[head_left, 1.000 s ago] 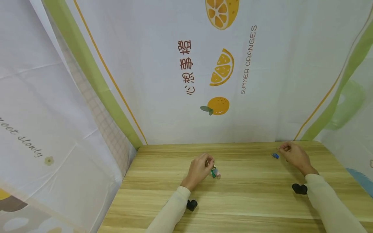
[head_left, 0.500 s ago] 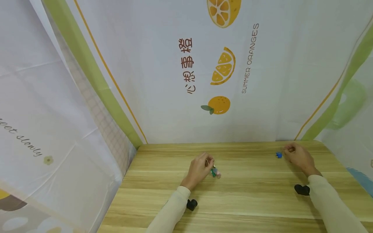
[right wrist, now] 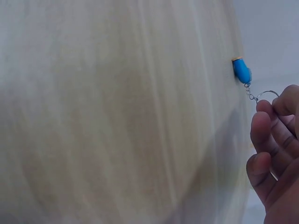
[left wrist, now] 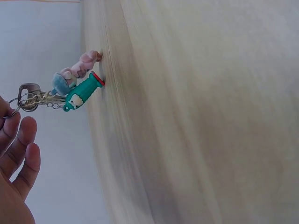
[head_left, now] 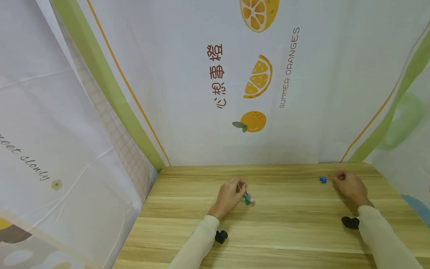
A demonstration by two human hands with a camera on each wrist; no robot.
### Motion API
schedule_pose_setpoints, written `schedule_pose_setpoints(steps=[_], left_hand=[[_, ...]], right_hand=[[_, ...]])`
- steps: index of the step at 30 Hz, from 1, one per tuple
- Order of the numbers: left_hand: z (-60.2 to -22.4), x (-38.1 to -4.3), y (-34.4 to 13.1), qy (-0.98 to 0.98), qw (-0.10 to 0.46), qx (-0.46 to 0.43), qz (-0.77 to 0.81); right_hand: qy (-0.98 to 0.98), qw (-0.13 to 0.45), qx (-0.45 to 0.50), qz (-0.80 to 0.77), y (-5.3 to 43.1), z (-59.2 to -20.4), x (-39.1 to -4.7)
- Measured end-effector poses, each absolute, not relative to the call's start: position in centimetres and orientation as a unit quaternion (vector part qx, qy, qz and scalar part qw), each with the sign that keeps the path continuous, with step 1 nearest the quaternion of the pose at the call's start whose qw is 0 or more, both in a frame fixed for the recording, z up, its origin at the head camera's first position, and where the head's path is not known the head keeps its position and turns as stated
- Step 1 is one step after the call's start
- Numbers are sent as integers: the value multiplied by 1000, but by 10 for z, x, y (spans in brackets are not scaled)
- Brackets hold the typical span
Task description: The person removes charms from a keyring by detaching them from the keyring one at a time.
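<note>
My left hand (head_left: 229,195) pinches the metal ring of a bunch of keys at the middle of the table. In the left wrist view the keys (left wrist: 31,97) hang with a green figure charm (left wrist: 84,93) and a pink and blue figure charm (left wrist: 80,67); the charms' far ends are at the tabletop. Over to the right, my right hand (head_left: 351,186) pinches the thin ring (right wrist: 267,92) of a keychain. Its blue charm (right wrist: 242,71) hangs by a short chain and lies at the table surface, left of the fingertips in the head view.
The wooden table (head_left: 275,228) has light striped grain. A white cloth (head_left: 188,134) printed with oranges and lettering stands behind its far edge, and more cloth (head_left: 84,157) hangs at the left. A black wrist mount (head_left: 350,223) sits at each sleeve.
My right hand has shifted right and a little nearer, and the blue charm has turned and slid slightly right with it. The left hand and its keys have stayed almost still.
</note>
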State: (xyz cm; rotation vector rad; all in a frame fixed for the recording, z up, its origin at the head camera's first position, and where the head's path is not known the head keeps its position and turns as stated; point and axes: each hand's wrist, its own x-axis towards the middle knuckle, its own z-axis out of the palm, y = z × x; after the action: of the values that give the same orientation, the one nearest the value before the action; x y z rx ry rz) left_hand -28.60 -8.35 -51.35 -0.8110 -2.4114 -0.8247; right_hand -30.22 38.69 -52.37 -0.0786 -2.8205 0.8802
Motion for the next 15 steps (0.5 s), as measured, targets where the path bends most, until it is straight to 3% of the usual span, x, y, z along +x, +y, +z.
schedule_pose_setpoints(steps=[15], left_hand=[[-514, -285, -85, -878, 230, -288, -305]], right_hand=[[-954, 51, -76, 285, 396, -534, -295]])
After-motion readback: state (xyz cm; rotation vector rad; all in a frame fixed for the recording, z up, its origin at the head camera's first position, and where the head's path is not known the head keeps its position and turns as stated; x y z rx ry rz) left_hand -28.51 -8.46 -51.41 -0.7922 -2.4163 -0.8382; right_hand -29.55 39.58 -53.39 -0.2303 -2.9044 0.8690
